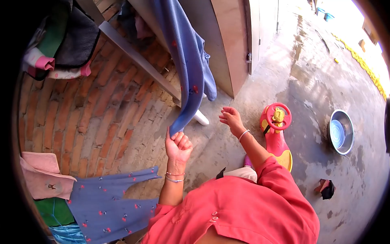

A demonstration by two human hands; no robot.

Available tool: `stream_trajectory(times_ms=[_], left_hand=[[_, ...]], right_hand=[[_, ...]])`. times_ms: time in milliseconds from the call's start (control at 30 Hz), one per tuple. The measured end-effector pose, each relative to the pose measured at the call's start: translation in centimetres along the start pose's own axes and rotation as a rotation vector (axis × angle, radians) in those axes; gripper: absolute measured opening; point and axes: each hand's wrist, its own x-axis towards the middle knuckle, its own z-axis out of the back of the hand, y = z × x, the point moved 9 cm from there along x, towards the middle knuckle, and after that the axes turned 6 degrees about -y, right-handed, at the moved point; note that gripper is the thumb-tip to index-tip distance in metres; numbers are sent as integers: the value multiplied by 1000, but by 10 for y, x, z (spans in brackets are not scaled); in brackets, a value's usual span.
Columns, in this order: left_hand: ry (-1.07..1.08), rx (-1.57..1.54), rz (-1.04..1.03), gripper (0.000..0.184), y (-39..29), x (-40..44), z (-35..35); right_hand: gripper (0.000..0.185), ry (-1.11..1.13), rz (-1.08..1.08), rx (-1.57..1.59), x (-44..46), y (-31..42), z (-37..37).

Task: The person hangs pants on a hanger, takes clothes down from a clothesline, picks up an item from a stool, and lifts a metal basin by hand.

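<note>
Honestly, the blue cloth (pixel 189 73) running from about 12 o'clock down to mid-view looks light, soft and floppy, likely neither slippery nor fragile, so I'd just grab a loose end or edge. The left hand (pixel 178 148) does pretty much that: grip closed on the lower end, fingers curled toward the palm, forearm coming up from between 6 and 7 o'clock. Right hand (pixel 231 120) sits toward 3 o'clock, apart from the cloth, grip relaxed and empty, fingers slightly bent.
</note>
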Motion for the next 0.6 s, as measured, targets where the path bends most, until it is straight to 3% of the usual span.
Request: stream_trajectory(times_ms=[67, 100, 333, 467, 600], left_hand=[[-9, -69, -23, 48, -7, -10, 1], [9, -72, -35, 49, -10, -14, 2], [-36, -99, -107, 48, -25, -37, 21], [-55, -110, -125, 48, -27, -45, 27], [-64, -120, -125, 46, -25, -49, 31]], right_hand=[[41, -63, -61, 32, 19, 0, -13], [57, -31, -92, 30, 29, 0, -22], [79, -132, -298, 264, 75, -20, -49], [83, -91, -354, 353, 90, -27, -69], [72, -38, -382, 408, 90, -31, -92]])
